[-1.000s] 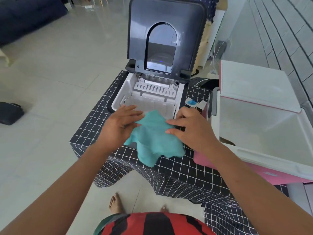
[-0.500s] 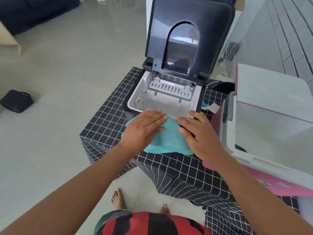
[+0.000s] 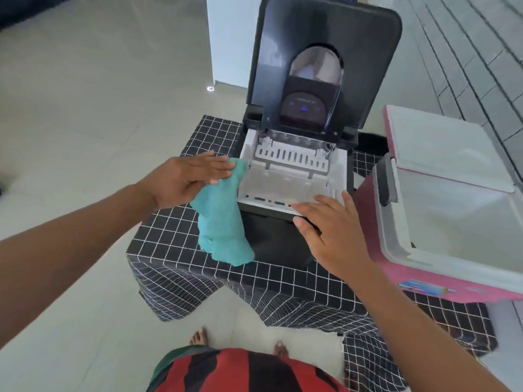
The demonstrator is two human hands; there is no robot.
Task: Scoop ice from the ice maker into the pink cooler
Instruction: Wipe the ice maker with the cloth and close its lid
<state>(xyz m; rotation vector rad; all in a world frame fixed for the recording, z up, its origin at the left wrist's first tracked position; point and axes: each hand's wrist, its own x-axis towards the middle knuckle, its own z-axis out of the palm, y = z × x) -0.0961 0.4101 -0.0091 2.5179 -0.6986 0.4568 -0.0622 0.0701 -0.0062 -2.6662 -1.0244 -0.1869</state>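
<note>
The ice maker (image 3: 294,176) stands on a table draped in a black checked cloth (image 3: 181,241), its dark lid (image 3: 325,66) raised upright and its white bin open to view. The left hand (image 3: 184,179) holds a teal cloth (image 3: 223,222) against the machine's left front corner, fingers extended over the top of the fabric, which hangs down the side. The right hand (image 3: 328,230) lies flat and spread on the front right rim of the bin, holding nothing. Just right of the machine sits the pink cooler (image 3: 424,273), lid (image 3: 441,148) tipped back, its white interior exposed.
</note>
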